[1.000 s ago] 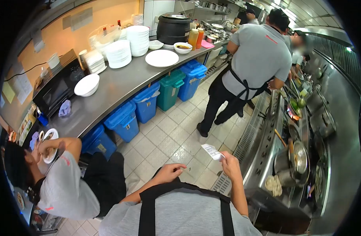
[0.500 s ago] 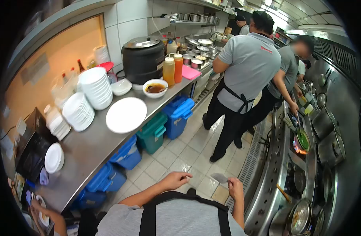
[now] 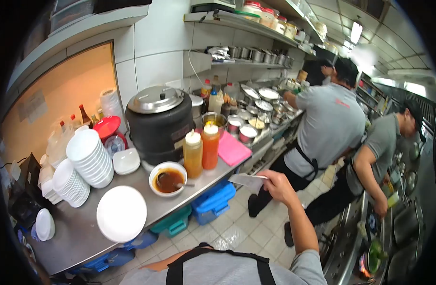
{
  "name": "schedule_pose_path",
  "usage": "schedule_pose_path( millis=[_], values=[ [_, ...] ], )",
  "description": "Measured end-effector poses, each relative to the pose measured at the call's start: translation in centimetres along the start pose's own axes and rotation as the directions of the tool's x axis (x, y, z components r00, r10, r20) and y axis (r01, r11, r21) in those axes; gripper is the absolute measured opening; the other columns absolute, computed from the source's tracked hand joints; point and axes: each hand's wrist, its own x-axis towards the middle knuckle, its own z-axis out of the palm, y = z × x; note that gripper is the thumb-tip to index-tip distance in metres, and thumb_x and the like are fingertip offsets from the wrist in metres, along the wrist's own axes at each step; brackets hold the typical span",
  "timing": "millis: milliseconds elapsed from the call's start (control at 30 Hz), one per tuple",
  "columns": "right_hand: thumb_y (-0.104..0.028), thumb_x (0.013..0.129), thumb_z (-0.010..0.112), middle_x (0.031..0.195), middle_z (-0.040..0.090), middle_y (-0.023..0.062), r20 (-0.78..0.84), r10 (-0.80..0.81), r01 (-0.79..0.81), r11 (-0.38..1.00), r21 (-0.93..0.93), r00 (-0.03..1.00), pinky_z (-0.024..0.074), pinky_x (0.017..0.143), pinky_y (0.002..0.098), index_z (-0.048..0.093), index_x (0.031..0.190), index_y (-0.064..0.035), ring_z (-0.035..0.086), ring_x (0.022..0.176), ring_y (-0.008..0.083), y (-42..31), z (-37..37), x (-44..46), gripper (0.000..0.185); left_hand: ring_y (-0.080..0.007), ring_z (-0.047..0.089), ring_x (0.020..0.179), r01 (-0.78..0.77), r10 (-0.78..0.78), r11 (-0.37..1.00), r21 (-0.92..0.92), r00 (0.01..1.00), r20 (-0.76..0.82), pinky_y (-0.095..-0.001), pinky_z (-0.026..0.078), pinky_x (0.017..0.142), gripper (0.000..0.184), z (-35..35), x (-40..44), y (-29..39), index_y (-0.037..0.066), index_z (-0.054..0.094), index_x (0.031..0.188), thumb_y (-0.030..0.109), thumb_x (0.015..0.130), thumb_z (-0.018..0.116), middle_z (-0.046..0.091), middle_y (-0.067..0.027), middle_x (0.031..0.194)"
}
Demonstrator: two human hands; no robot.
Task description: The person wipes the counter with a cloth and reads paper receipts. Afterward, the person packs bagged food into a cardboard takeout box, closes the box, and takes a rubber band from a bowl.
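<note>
My right hand [image 3: 279, 186] is raised near the middle, fingers closed on a thin, flat, whitish piece [image 3: 248, 182] that looks like a paper slip. The piece points left, toward the counter's front edge, apart from everything on the steel counter [image 3: 80, 237]. Left of it stands a white bowl [image 3: 154, 189] of brown sauce with a spoon in it. Behind are a yellow squeeze bottle [image 3: 193, 156], an orange squeeze bottle [image 3: 210, 148] and a pink cloth or pad [image 3: 233, 149]. Only a bit of my left forearm shows low down; that hand is out of view.
A round white plate [image 3: 121, 213], stacked white bowls [image 3: 90, 156] and a black soup warmer [image 3: 156, 123] stand on the counter. Lidded blue bins [image 3: 213, 204] sit below. Two people in grey shirts stand ahead, one holding a pan [image 3: 374, 256] over flame.
My right hand has risen and come toward the counter with the flat piece. My left hand has dropped out of view. The counter now appears closer.
</note>
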Motion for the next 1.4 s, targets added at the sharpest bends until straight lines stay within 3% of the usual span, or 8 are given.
schedule_pose_path(
  millis=[333, 467, 600, 1033, 1067, 1267, 1333, 1400],
  values=[
    [-0.011, 0.084, 0.057, 0.078, 0.065, 0.0123, -0.121, -0.618, 0.507, 0.729, -0.460, 0.777, 0.0514, 0.063, 0.0386, 0.061, 0.098, -0.0088, 0.065, 0.070, 0.0307, 7.1, -10.5, 36.5, 0.015, -0.0157, 0.057, 0.104, -0.002, 0.024, 0.995, 0.097, 0.973, -0.230, -0.0304, 0.044, 0.093, 0.043, -23.0, 10.5, 8.9, 0.004, 0.055, 0.127, 0.033, 0.094, 0.056, 0.065, -0.0072, 0.108],
    [-0.010, 0.085, 0.057, 0.075, 0.064, 0.0092, -0.269, -0.268, 0.332, 0.913, 0.235, 0.925, 0.0483, 0.053, 0.0311, 0.060, 0.097, -0.0031, 0.061, 0.056, 0.0184, 12.6, -16.6, 50.4, 0.014, -0.0159, 0.057, 0.104, -0.001, 0.037, 0.994, 0.108, 0.944, -0.327, -0.0306, 0.043, 0.093, 0.043, -30.0, 13.6, 12.0, 0.004, 0.055, 0.126, 0.033, 0.094, 0.056, 0.065, -0.0073, 0.108],
    [-0.013, 0.090, 0.056, 0.080, 0.062, 0.0041, -0.351, 0.076, 0.288, 0.427, 0.857, 0.933, 0.0480, 0.054, 0.0295, 0.056, 0.101, -0.0072, 0.055, 0.056, 0.0111, 17.5, -18.4, 62.5, 0.012, -0.0161, 0.057, 0.104, 0.011, 0.027, 0.997, 0.079, 0.883, -0.469, -0.0308, 0.043, 0.093, 0.043, -36.2, 16.0, 13.5, 0.004, 0.055, 0.126, 0.033, 0.094, 0.056, 0.065, -0.0074, 0.108],
    [-0.009, 0.084, 0.063, 0.085, 0.062, 0.0092, -0.170, -0.226, 0.084, -0.348, 0.934, 0.959, 0.0506, 0.074, 0.0398, 0.058, 0.100, -0.0047, 0.058, 0.070, 0.0216, 21.5, -17.4, 85.3, 0.017, -0.0167, 0.056, 0.106, -0.113, -0.055, 0.986, -0.125, 0.485, -0.873, -0.0314, 0.043, 0.094, 0.043, -38.0, 16.7, 12.0, 0.004, 0.056, 0.125, 0.034, 0.094, 0.056, 0.065, -0.0078, 0.109],
    [-0.014, 0.086, 0.062, 0.088, 0.061, 0.0131, -0.139, -0.627, -0.053, -0.277, 0.959, 0.767, 0.0478, 0.085, 0.0448, 0.059, 0.103, -0.0042, 0.058, 0.084, 0.0268, 23.1, -17.3, 86.1, 0.020, -0.0167, 0.056, 0.106, -0.144, -0.053, 0.981, -0.131, 0.448, -0.892, -0.0314, 0.043, 0.094, 0.043, -36.6, 16.7, 11.3, 0.004, 0.056, 0.125, 0.034, 0.094, 0.056, 0.065, -0.0079, 0.109],
    [-0.040, 0.099, 0.038, 0.143, 0.040, 0.0088, 0.067, -0.339, -0.019, 0.142, 0.990, 0.938, 0.0320, 0.102, 0.0314, 0.034, 0.143, -0.0082, 0.042, 0.121, 0.0179, 17.3, -11.7, 69.5, 0.054, -0.0170, 0.056, 0.106, -0.337, -0.079, 0.932, -0.132, 0.167, -0.983, -0.0317, 0.043, 0.094, 0.043, -26.2, 18.9, 6.3, 0.004, 0.057, 0.125, 0.034, 0.094, 0.056, 0.065, -0.0081, 0.110],
    [-0.039, 0.099, 0.039, 0.087, 0.058, 0.0043, 0.057, -0.574, 0.055, 0.176, 0.983, 0.817, 0.0480, 0.070, 0.0254, 0.046, 0.131, -0.0046, 0.057, 0.071, 0.0125, 19.4, -9.2, 64.8, 0.048, -0.0171, 0.056, 0.106, -0.405, -0.105, 0.905, -0.131, 0.087, -0.991, -0.0318, 0.042, 0.094, 0.043, -22.7, 18.9, 4.3, 0.004, 0.057, 0.125, 0.034, 0.094, 0.056, 0.065, -0.0081, 0.110],
    [-0.022, 0.092, 0.053, 0.091, 0.058, 0.0077, 0.371, -0.924, 0.154, 0.354, 0.922, -0.095, 0.0448, 0.066, 0.0399, 0.063, 0.107, -0.0124, 0.056, 0.075, 0.0239, 15.8, -8.6, 57.7, 0.021, -0.0172, 0.056, 0.107, -0.466, -0.127, 0.877, -0.118, 0.012, -0.992, -0.0319, 0.042, 0.095, 0.043, -19.1, 18.2, 2.2, 0.004, 0.057, 0.124, 0.034, 0.094, 0.056, 0.065, -0.0082, 0.110]
  ],
)
